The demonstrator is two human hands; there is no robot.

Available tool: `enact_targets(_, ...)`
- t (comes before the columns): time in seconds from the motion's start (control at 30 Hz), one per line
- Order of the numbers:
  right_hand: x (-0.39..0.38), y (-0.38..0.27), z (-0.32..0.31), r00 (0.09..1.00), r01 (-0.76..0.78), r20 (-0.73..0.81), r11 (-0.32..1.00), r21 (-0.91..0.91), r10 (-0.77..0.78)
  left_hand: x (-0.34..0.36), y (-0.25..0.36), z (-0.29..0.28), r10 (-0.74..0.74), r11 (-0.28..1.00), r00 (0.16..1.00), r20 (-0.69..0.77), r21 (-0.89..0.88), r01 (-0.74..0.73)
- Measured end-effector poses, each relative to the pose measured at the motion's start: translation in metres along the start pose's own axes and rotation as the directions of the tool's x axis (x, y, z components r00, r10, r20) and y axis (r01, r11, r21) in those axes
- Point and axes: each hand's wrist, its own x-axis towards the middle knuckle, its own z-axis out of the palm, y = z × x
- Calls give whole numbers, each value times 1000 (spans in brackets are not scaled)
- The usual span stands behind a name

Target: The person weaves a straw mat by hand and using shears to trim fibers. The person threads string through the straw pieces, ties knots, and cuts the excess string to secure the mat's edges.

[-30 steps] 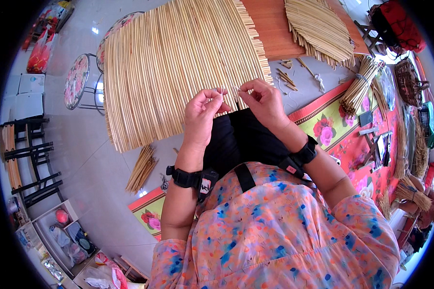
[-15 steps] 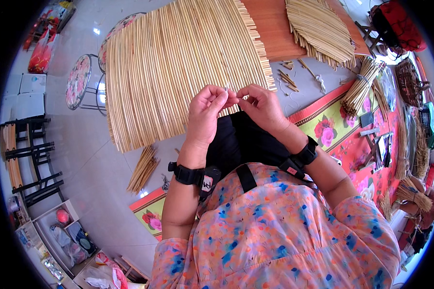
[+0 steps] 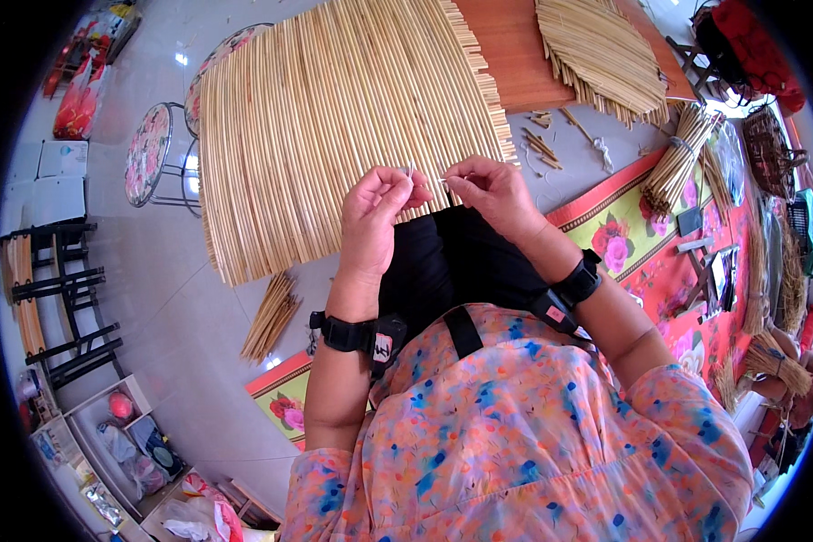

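I see the left hand (image 3: 372, 206) and right hand (image 3: 499, 197), slightly apart, each pinching thin white thread (image 3: 411, 169); beyond lies the flat tan stalk mat (image 3: 343, 117), stalks running lengthwise away, its right corner nearer the right.

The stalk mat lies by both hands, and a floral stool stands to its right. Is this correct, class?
Not its right: the head view shows the floral stool to the left of the stalk mat, which lies by the left hand and right hand.
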Motion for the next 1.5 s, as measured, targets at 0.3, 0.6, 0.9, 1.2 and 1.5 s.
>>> enact_targets(0.3,-3,-2,2,997,-70,37,989,131,65,-2,-4,10,-37,998,999,17,-50,38)
enact_targets(0.6,-5,-9,3,997,-56,55,998,11,55,1,-3,11,12,997,999,44,-72,-9)
enact_targets(0.9,-3,0,1,998,-38,47,982,187,29,-1,-8,12,-46,999,998,46,11,45)
enact_targets(1.2,-6,0,1,996,-87,58,960,266,74,1,-16,14,-74,989,997,22,133,70)
enact_targets(1.5,-7,0,0,994,-107,66,937,333,90,5,-22,14,-28,963,999,29,270,20)
